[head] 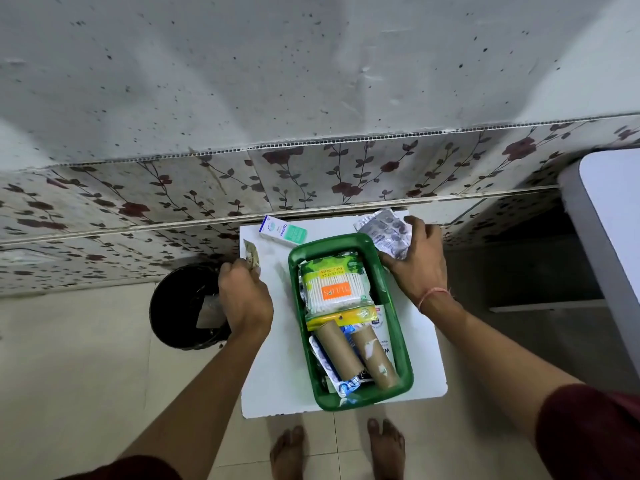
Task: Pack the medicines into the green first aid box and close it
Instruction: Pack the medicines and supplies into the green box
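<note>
"TULIPS" on cotton-swab pack (334, 289); "Optibex" on carton (283, 231)

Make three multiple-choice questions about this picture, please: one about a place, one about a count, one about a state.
1. Where does the white and green medicine carton lie?
A. inside the green box
B. on the white table, beyond the green box
C. in the black bin

2. How many brown cardboard tubes lie in the green box?
A. one
B. two
C. four

3. What is the right hand doing?
A. holding silver blister strips
B. resting empty on the table
C. closing a lid

Answers:
1 B, the carton rests on the white table near its far edge.
2 B, two tubes lie side by side.
3 A, its fingers grip the blister strips by the box's far corner.
</note>
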